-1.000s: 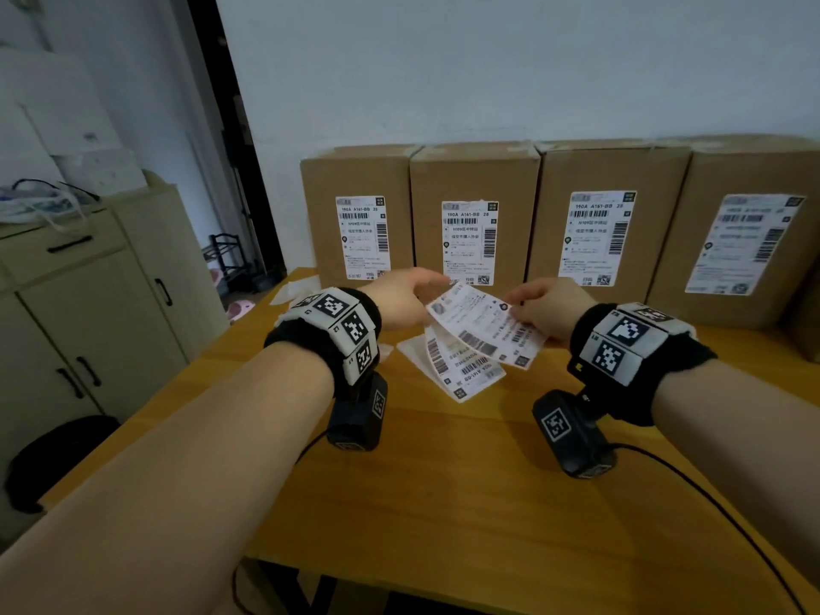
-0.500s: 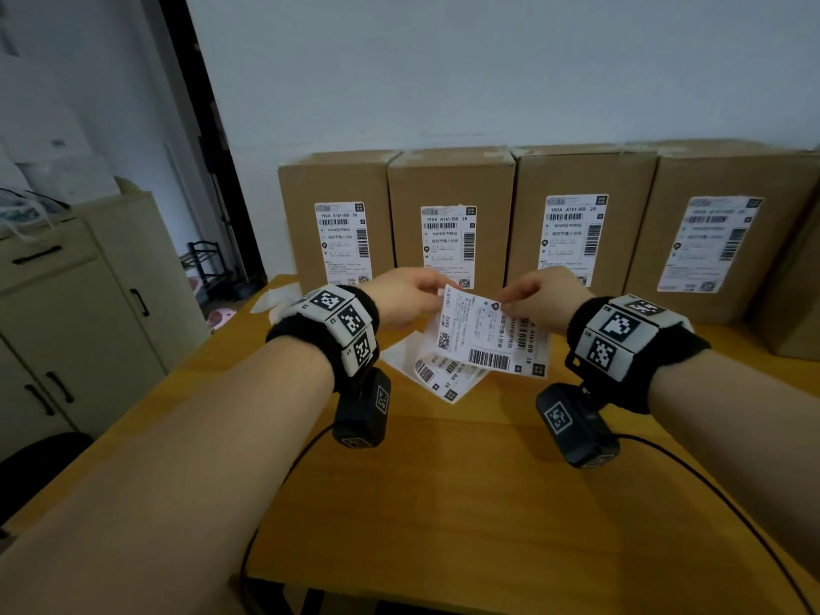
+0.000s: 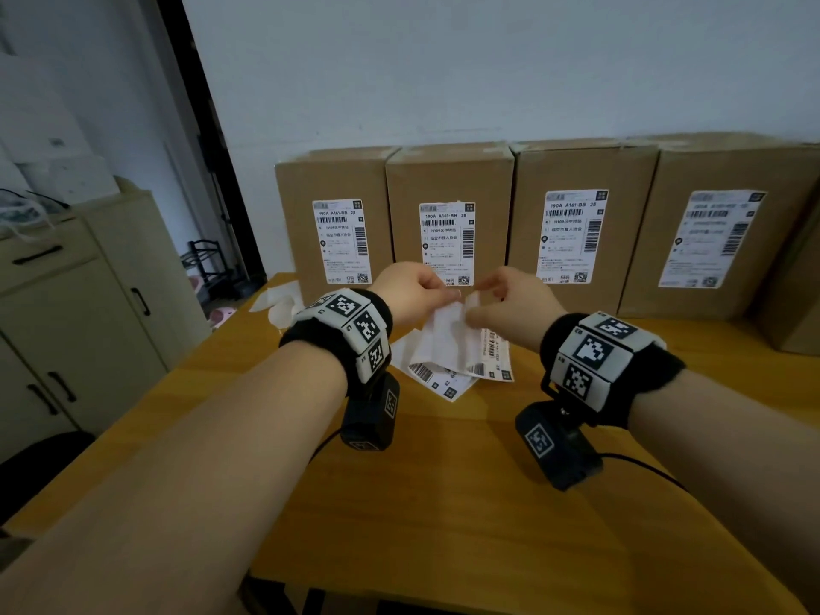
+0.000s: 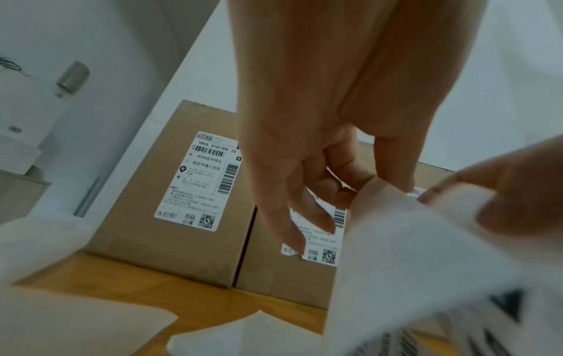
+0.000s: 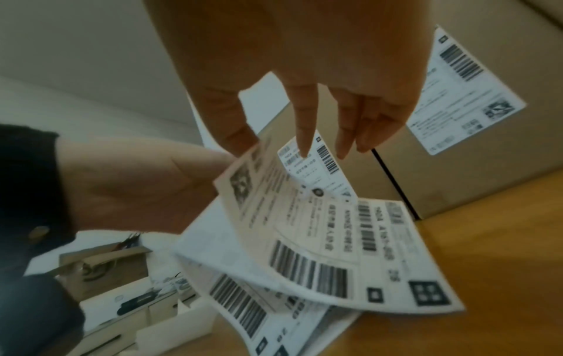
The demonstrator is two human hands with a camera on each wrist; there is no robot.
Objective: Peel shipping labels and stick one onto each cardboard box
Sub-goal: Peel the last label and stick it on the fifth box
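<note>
Four cardboard boxes [image 3: 448,179] stand in a row against the wall, each with a shipping label [image 3: 447,244] on its front. Above the wooden table [image 3: 443,503] both hands hold one label sheet [image 3: 443,339] by its top edge, blank back towards my head. My left hand [image 3: 448,292] pinches the left part of that edge [image 4: 362,187]. My right hand [image 3: 477,304] pinches the corner beside it, thumb on the printed side [image 5: 271,144]. The sheet [image 5: 304,228] hangs curved. More printed labels [image 3: 448,386] lie on the table under it.
A plain cardboard box [image 3: 796,312] stands at the far right. Loose white backing papers [image 3: 281,304] lie at the table's far left corner. A beige cabinet [image 3: 88,326] stands left of the table. A black cable [image 3: 643,470] trails over the table from the right wrist.
The sheet has turned over: its printed side faced me before, its blank back does now. Both hands have come closer together at its top edge and risen a little.
</note>
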